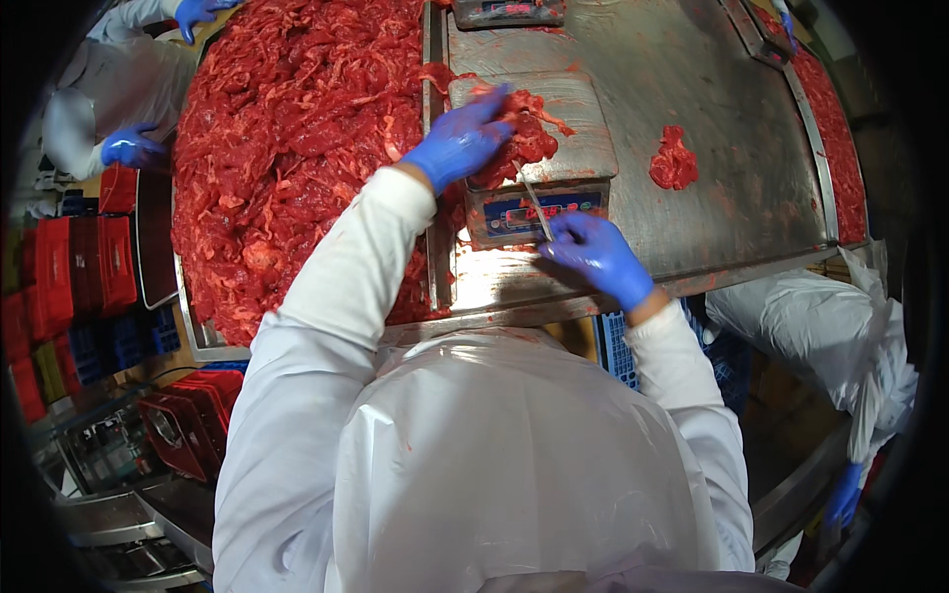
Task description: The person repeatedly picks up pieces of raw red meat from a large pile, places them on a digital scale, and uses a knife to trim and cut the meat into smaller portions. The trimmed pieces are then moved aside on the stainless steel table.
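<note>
My left hand (460, 140), in a blue glove, reaches over the scale and lies on raw red meat (532, 140). Its fingers are stretched out and apart, touching the meat. The meat rests on the plastic-wrapped platform of the scale (588, 124), whose display glows red. In front of the scale, my right hand (601, 259), also gloved in blue, is closed around a thin metal tool (535, 203). That tool slants up past the display, with its far end at the meat. Its exact kind cannot be made out.
A large heap of meat (297, 158) fills the tray on the left. One loose piece (674, 160) lies on the steel table (732, 208). Another scale (509, 12) stands at the back. Red crates (87, 262) are stacked at left. Co-workers' gloved hands (135, 148) show near the edges.
</note>
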### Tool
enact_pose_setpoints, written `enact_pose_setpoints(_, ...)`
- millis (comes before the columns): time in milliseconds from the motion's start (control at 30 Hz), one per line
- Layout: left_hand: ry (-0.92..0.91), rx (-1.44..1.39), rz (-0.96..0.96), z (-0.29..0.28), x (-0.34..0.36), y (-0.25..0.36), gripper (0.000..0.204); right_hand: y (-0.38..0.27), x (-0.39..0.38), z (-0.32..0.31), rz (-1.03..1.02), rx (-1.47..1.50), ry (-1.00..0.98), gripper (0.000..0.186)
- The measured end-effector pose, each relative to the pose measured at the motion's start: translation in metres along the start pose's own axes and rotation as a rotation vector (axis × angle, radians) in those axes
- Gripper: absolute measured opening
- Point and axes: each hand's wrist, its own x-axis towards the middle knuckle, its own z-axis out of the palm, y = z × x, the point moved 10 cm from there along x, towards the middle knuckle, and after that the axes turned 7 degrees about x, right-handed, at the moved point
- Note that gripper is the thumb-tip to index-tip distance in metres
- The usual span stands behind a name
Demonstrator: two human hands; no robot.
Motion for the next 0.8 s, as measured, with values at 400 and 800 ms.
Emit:
enact_pose_setpoints(400,0.086,0.526,0.215,0.018,-0.061,0.051,0.025,0.032,-0.004,0.007,0.136,0.804,-0.151,0.029)
enact_pose_setpoints(800,0.039,0.485,0.237,0.011,-0.080,0.038,0.018,0.012,0.034,0.014,0.209,0.774,-0.191,0.020)
